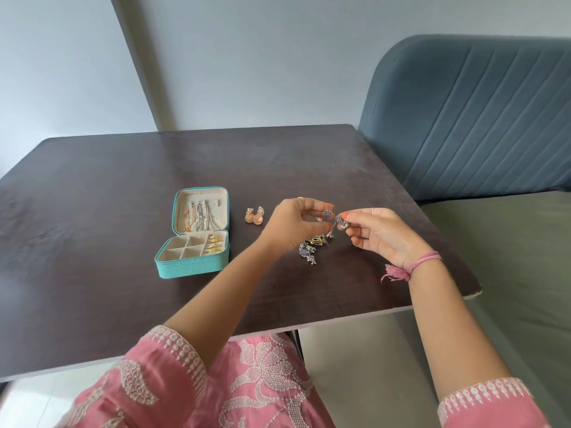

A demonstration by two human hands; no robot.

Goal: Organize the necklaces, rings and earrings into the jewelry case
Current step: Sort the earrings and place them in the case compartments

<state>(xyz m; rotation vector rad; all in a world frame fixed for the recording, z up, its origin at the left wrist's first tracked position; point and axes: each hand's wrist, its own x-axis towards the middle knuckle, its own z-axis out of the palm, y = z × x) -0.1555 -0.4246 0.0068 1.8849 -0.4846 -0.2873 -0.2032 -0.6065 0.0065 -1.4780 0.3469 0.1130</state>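
We pinch a silver earring (328, 215) in our left hand (296, 223) | right hand (383, 233) pinches a second silver earring (341, 224) | both right of the open jewelry case (194, 233), above the earring pile (312, 248)

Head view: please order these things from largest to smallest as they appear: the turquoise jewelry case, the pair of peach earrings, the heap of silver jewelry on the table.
1. Jewelry case, clearly the largest.
2. Heap of silver jewelry.
3. Pair of peach earrings, smallest, though lying slightly farther from the camera.
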